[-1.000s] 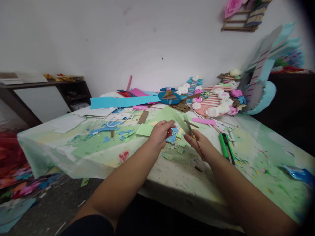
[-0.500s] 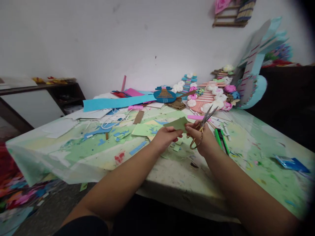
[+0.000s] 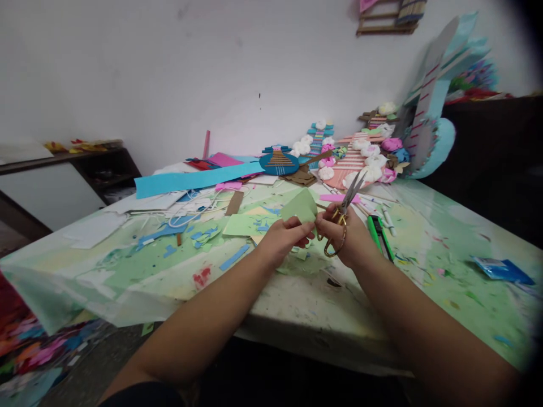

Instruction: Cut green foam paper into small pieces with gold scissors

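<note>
- While the left hand (image 3: 292, 236) pinches the pale green paper (image 3: 299, 204) left of the green cutter (image 3: 379, 236), the right hand (image 3: 345, 234) grips the scissors (image 3: 350, 195), its fingertips close to the paper's edge.
- Handling it well likely means pinching lightly to avoid creases and keeping the blades pointed away from the left hand.
- Counted: one held paper, one pair of scissors, one cutter, one blue packet (image 3: 503, 270) right of the cutter; scraps (image 3: 205, 234) left of it overlap too much to count.
</note>
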Motion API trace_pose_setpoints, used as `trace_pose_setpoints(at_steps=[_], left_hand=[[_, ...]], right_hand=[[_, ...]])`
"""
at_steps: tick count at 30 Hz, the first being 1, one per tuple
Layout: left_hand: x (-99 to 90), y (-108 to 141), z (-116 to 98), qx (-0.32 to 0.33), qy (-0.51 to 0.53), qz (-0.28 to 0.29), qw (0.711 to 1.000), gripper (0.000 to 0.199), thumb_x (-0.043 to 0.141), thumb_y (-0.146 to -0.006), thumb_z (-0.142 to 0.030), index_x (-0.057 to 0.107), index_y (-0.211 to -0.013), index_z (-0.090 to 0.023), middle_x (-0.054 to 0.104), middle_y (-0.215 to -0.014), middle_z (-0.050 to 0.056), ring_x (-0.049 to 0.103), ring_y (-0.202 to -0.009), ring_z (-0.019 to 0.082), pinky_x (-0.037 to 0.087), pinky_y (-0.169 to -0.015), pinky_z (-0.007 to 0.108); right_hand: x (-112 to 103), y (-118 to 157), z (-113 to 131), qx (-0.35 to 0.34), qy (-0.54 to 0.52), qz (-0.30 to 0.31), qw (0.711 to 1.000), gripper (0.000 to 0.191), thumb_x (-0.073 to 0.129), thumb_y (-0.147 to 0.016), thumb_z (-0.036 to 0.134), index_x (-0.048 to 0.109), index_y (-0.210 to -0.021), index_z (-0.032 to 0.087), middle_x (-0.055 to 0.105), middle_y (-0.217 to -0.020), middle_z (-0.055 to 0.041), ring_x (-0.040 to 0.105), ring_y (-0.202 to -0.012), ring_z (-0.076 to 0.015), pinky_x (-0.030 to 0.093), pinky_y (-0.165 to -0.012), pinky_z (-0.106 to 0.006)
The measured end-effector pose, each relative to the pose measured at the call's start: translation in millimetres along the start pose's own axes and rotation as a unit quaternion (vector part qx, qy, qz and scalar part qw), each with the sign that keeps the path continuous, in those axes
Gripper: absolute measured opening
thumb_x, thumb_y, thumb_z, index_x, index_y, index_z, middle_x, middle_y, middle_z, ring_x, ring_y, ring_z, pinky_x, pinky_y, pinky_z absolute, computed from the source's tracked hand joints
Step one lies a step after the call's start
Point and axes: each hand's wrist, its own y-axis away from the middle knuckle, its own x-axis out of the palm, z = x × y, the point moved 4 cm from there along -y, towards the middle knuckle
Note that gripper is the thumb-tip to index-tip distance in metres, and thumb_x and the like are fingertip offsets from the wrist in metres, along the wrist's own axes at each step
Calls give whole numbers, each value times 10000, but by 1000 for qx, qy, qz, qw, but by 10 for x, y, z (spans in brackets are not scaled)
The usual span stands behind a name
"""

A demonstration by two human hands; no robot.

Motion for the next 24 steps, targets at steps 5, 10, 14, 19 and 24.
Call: trace_pose_setpoints(at_steps=[5, 10, 14, 19, 24], left_hand=[[-195, -33, -103, 83, 94, -146, 981, 336, 561, -582, -431, 548, -757, -145, 552, -694, 25, 501, -578, 93, 390, -509, 214], [-253, -32, -198, 134, 15, -123, 983, 387, 566, -603, -363, 524, -942, -182, 552, -893, 47, 517, -780, 136, 410, -645, 243], [-145, 27, -250, 119, -77, 24, 990, 469, 580, -599, -251, 460, -1052, -228, 565, -860, 26, 519, -695, 113, 414, -612, 239], [-193, 13, -189, 62, -99, 0, 993, 233, 553, -617, -254, 497, -836, -195, 501, -572, -35, 453, -458, 62, 346, -432, 183], [-244, -42, -161, 80, -54, -71, 993, 233, 583, -582, -254, 470, -776, -190, 449, -501, -65, 417, -405, 49, 308, -398, 165]], right_hand=[[-40, -6, 26, 6, 21, 4, 1000, 265, 575, -589, 194, 375, -761, 218, 437, -633, 61, 429, -511, -68, 346, -487, -225], [9, 15, 35, 29, 80, 74, 994, 232, 570, -586, 187, 385, -724, 204, 421, -635, 57, 401, -512, -61, 330, -486, -221], [5, 12, 44, 35, 114, 100, 988, 235, 562, -575, 170, 409, -751, 200, 421, -620, 57, 392, -520, -66, 317, -488, -221], [-31, -22, 21, 15, 90, 69, 993, 225, 559, -572, 191, 407, -738, 198, 429, -642, 53, 400, -538, -68, 326, -505, -222], [-38, -11, 39, -10, 150, 29, 988, 228, 549, -606, 301, 409, -758, 205, 428, -610, 55, 397, -516, -74, 319, -491, -218]])
